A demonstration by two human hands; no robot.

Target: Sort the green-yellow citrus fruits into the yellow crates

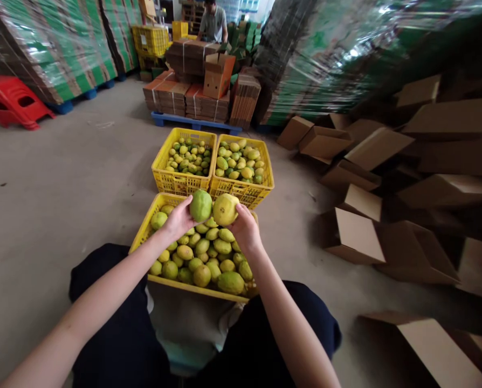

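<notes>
left grip (180,220): fingers and thumb curled round a green, roundish, bumpy-skinned fruit (201,206), spread only as wide as the fruit. right grip (246,229): closed likewise on a yellow, rounded fruit (225,209) with small brown marks facing the wearer.

key relation: the two fruits sit side by side at one height, green left, yellow right, each inward of its own hand. touching or just apart, cannot tell. yellow one's long axis seems to point toward the wearer; green one's not clear.

both are held above the far part of a yellow plastic crate (200,289), between the knees, filled with loose green-yellow oval fruit (202,275); these lie at mixed angles.

beyond it, two more slatted yellow plastic crates (176,182) (267,183), side by side, also fruit-filled. all on a grey concrete floor (42,205).

right: brown open cardboard boxes (358,234), jumbled. ahead: blue pallet (194,123) of bundled flat cardboard; another person (212,24) behind. left: red plastic stool (16,99).
</notes>
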